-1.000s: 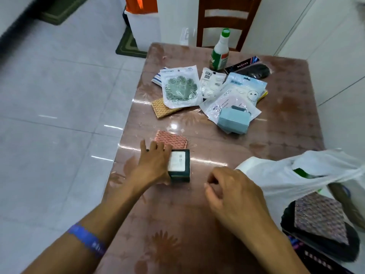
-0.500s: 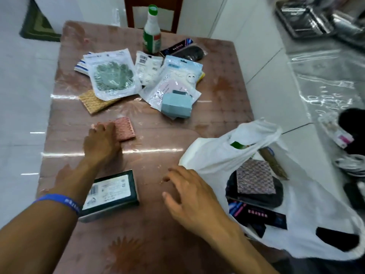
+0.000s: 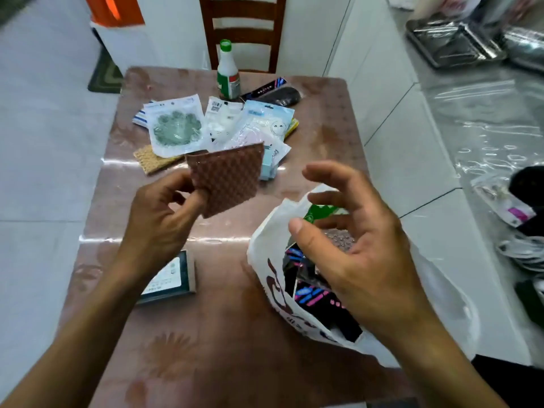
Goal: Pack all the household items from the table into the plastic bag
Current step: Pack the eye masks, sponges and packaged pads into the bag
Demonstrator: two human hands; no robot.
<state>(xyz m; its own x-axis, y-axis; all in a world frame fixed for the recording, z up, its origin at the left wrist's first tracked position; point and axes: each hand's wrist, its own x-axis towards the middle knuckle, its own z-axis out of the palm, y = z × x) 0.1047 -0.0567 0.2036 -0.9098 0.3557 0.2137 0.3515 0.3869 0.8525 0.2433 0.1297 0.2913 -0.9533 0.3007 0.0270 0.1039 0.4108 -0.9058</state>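
My left hand (image 3: 159, 213) pinches a reddish-brown textured pad (image 3: 228, 179) and holds it up above the table's middle. My right hand (image 3: 350, 240) hovers with fingers spread over the mouth of the white plastic bag (image 3: 266, 248), which lies at the table's right edge with dark packets inside. A dark green box (image 3: 173, 278) lies flat under my left wrist. Further back sit a packet with a green flower-shaped item (image 3: 175, 129), other clear packets (image 3: 265, 125), a light blue box (image 3: 269, 161), a tan pad (image 3: 151, 159), a green-capped bottle (image 3: 228, 75) and a dark packet (image 3: 276, 94).
The brown patterned table (image 3: 223, 334) has a wooden chair (image 3: 243, 28) behind its far edge. White tiled floor lies to the left. On the right, a plastic-covered surface (image 3: 485, 119) holds a metal tray (image 3: 454, 44) and loose items.
My left hand has picked the reddish pad up off the table. My right hand has risen from the tabletop to above the bag's opening.
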